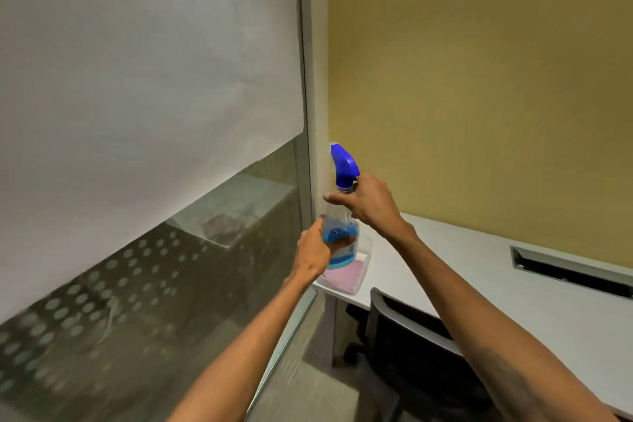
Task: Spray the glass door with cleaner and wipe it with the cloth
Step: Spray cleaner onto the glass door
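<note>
Both hands are gripping the spray bottle (339, 216) just right of the glass door (150, 181), left hand (317, 252) at base, right hand (368, 204) at neck; spraying pending, nozzle needing aim at the pane.

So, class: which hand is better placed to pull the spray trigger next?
Right hand: it grips the bottle by the neck, just under the blue trigger head. The left hand only steadies the bottle's body lower down.

Both hands (317, 250) (368, 202) raised — fingers curled.
</note>
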`<state>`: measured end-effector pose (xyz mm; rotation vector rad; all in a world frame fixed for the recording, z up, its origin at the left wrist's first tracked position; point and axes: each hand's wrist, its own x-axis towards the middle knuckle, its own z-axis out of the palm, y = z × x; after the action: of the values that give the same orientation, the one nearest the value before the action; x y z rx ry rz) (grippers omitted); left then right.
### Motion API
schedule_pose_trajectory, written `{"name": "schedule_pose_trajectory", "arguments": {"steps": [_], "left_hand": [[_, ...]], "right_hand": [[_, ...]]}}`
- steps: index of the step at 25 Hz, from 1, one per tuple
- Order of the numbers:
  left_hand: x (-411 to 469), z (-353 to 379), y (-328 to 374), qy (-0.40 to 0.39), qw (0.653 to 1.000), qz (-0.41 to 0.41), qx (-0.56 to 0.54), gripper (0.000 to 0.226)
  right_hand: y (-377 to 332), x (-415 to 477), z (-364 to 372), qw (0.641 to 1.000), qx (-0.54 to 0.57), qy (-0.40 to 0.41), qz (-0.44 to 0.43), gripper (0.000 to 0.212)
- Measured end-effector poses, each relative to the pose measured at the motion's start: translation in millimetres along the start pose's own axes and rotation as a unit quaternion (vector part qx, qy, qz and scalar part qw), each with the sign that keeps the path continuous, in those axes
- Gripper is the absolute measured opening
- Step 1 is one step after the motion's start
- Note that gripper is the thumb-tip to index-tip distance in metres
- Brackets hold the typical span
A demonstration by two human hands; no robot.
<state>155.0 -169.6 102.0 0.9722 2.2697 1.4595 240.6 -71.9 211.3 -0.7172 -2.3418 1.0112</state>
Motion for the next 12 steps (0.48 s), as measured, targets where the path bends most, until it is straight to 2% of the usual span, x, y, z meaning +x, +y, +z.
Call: {"name": "schedule_pose_trajectory", "arguments": {"steps": [4,8,12], "left_hand": [[76,41,-6,-0.034,0.999,-0.023,0.032,0.048],[142,73,-21,-0.055,0.995,-0.059,0.053,0.05],[192,93,-48,-0.07,0.988,-0.098,0.1,0.064]], "right_hand": [[58,68,-6,0.998,0.026,0.019,0.045,0.038],[110,134,14,0.997,0.027,0.061,0.043,0.034],[168,192,46,0.994,0.033,0.066,0.076,0.032]]}}
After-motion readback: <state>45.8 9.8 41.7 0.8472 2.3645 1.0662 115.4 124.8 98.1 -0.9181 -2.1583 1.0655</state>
